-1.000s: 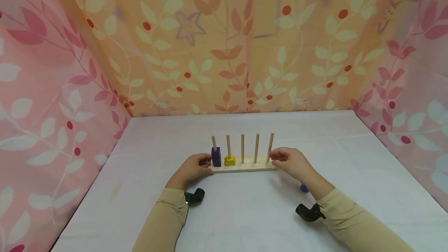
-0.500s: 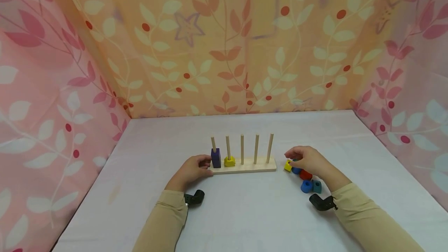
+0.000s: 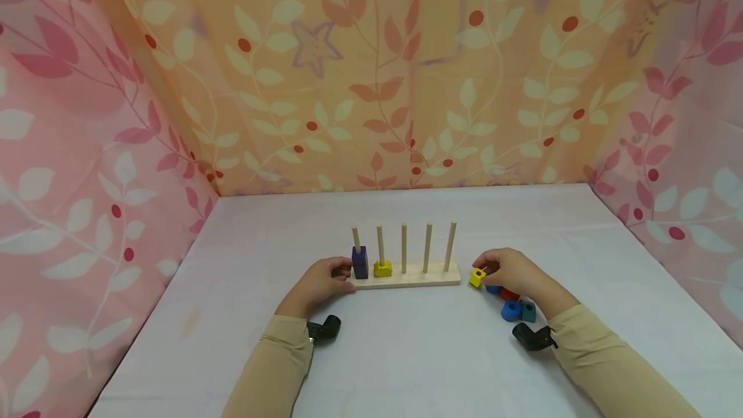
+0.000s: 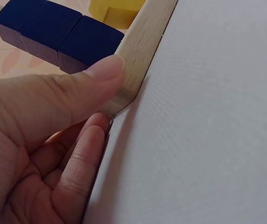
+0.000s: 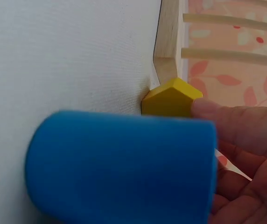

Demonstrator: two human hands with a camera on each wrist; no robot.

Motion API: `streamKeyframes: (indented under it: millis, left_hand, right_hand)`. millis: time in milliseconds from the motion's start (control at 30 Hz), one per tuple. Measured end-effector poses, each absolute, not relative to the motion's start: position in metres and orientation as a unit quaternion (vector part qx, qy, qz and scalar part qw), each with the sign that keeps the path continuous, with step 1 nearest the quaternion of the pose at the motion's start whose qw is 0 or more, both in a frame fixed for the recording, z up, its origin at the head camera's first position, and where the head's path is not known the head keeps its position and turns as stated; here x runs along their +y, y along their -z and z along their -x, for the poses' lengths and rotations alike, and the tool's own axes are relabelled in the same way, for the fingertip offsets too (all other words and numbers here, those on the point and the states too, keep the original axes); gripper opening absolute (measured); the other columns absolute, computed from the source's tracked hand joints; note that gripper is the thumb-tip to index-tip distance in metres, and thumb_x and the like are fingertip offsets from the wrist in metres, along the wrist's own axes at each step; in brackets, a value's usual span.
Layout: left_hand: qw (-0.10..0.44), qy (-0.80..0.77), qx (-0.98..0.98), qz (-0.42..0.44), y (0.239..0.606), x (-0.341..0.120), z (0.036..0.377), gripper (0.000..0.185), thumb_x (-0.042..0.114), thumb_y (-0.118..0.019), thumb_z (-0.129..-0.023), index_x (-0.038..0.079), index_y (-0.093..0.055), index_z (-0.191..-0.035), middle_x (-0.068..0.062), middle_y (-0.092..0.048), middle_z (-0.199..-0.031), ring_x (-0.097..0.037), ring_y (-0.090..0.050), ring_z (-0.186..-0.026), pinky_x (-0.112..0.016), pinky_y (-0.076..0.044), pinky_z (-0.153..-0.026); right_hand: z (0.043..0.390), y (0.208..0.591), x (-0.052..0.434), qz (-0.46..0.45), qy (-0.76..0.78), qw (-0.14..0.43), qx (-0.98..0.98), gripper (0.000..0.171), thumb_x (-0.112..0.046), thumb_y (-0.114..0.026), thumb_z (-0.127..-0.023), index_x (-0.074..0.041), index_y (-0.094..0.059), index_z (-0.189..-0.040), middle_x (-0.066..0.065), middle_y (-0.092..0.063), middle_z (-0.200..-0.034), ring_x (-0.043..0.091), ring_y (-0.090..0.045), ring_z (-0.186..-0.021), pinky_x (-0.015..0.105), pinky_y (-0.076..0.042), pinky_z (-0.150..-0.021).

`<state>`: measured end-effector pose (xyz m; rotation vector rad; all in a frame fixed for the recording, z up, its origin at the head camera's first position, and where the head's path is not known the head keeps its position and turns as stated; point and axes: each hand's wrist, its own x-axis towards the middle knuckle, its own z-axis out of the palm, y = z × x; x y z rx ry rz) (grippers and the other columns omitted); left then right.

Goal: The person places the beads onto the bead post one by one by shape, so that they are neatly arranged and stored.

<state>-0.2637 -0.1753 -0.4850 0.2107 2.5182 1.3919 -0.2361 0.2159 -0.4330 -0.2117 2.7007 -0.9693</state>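
Note:
A wooden peg base (image 3: 432, 275) with five upright pegs stands mid-table. Stacked navy blocks (image 3: 360, 262) sit on the leftmost peg and a yellow piece (image 3: 382, 269) on the second. My left hand (image 3: 333, 274) grips the base's left end (image 4: 143, 51), thumb (image 4: 101, 74) on top beside the navy blocks (image 4: 54, 32). My right hand (image 3: 486, 269) is just right of the base and pinches a loose yellow block (image 3: 477, 277). In the right wrist view a fingertip (image 5: 227, 121) lies on that yellow block (image 5: 171, 99), with a blue cylinder (image 5: 124, 163) close by.
Loose pieces lie under and beside my right hand: a blue one (image 3: 509, 310), a teal one (image 3: 527, 310) and a red one (image 3: 509, 293). Leaf-patterned cloth walls (image 3: 371, 82) close in the white table (image 3: 406, 353) on three sides.
My right hand left the base's right end, moved right to the loose pieces and settled on the yellow block. The left hand and base stayed still.

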Motion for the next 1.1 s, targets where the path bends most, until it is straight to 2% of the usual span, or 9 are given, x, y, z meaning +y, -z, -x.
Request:
streamKeyframes:
  millis: [133, 300, 500, 633, 867, 1100]
  left_hand:
    - [0.128, -0.479, 0.865, -0.071, 0.483, -0.175, 0.263, 0.052, 0.021, -0.08, -0.069, 0.016, -0.06, -0.117, 0.002, -0.062, -0.103, -0.014, -0.056, -0.096, -0.037, -0.044, -0.089]
    - [0.129, -0.481, 0.865, -0.067, 0.483, -0.175, 0.263, 0.052, 0.02, -0.08, -0.069, 0.016, -0.06, -0.116, 0.002, -0.062, -0.102, -0.014, -0.055, -0.095, -0.037, -0.044, -0.089]
    - [0.132, -0.481, 0.864, -0.068, 0.483, -0.174, 0.263, 0.052, 0.02, -0.08, -0.069, 0.016, -0.06, -0.117, 0.002, -0.062, -0.102, -0.014, -0.055, -0.095, -0.037, -0.044, -0.089]
    - [0.13, -0.478, 0.866, -0.07, 0.483, -0.174, 0.264, 0.052, 0.019, -0.08, -0.069, 0.016, -0.06, -0.117, 0.002, -0.062, -0.102, -0.014, -0.055, -0.096, -0.037, -0.043, -0.09]
    - [0.124, -0.473, 0.869, -0.076, 0.484, -0.176, 0.265, 0.052, 0.019, -0.08, -0.069, 0.014, -0.06, -0.117, 0.002, -0.062, -0.101, -0.014, -0.056, -0.094, -0.036, -0.044, -0.088]
    - [0.123, -0.472, 0.869, -0.081, 0.484, -0.176, 0.266, 0.052, 0.019, -0.08, -0.069, 0.015, -0.06, -0.117, 0.002, -0.062, -0.102, -0.013, -0.056, -0.095, -0.035, -0.044, -0.089]
  right_hand:
    - [0.238, 0.435, 0.214, 0.077, 0.33, 0.124, 0.933, 0.022, -0.012, -0.073, -0.076, -0.009, -0.064, -0.096, 0.001, -0.062, -0.088, 0.016, -0.055, -0.079, 0.034, -0.048, -0.072]
    - [0.239, 0.436, 0.212, 0.074, 0.322, 0.12, 0.936, 0.022, -0.021, -0.075, -0.075, -0.012, -0.064, -0.091, -0.001, -0.061, -0.085, 0.016, -0.053, -0.076, 0.034, -0.046, -0.071]
    - [0.238, 0.435, 0.209, 0.078, 0.299, 0.131, 0.942, 0.018, -0.015, -0.073, -0.077, -0.012, -0.064, -0.091, -0.001, -0.06, -0.085, 0.016, -0.053, -0.077, 0.037, -0.047, -0.074]
    - [0.241, 0.434, 0.209, 0.08, 0.298, 0.14, 0.941, 0.017, -0.014, -0.072, -0.078, -0.011, -0.063, -0.093, 0.001, -0.059, -0.084, 0.017, -0.051, -0.075, 0.034, -0.046, -0.071]
    - [0.242, 0.426, 0.21, 0.068, 0.307, 0.141, 0.939, 0.019, -0.017, -0.071, -0.078, -0.011, -0.061, -0.093, 0.001, -0.06, -0.087, 0.018, -0.052, -0.078, 0.036, -0.047, -0.073]
    - [0.238, 0.409, 0.213, 0.065, 0.358, 0.115, 0.924, 0.02, -0.017, -0.067, -0.08, -0.006, -0.057, -0.093, 0.009, -0.06, -0.096, 0.023, -0.055, -0.086, 0.037, -0.049, -0.075]
